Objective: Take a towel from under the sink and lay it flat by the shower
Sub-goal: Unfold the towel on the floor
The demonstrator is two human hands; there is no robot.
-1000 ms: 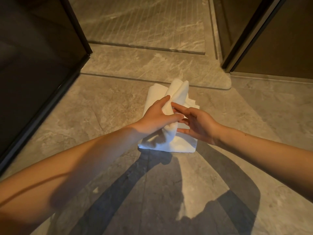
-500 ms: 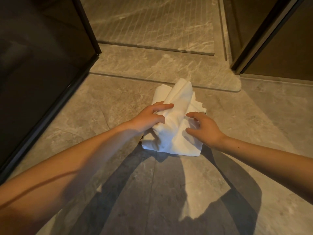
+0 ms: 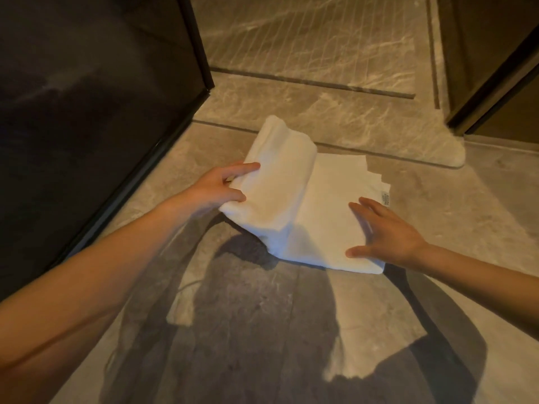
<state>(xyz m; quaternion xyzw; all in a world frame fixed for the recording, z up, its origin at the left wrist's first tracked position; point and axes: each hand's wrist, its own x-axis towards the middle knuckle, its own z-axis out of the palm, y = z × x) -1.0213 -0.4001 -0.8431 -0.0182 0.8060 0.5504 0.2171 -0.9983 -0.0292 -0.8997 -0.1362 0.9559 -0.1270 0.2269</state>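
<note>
Since a second ago the left hand (image 3: 217, 189), gripping the white towel's (image 3: 318, 205) top fold, has peeled it toward nine o'clock while the open right hand (image 3: 385, 231) pins the lower layers on the floor (image 3: 437, 301) before the shower threshold (image 3: 306, 112), so unfolding is underway.

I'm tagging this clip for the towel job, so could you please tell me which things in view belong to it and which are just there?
Part of the job:
- white towel, still partly folded
- left hand, gripping a folded layer
- right hand, open, flat on the towel
- shower threshold

Just there:
- dark glass panel
- door frame
</note>
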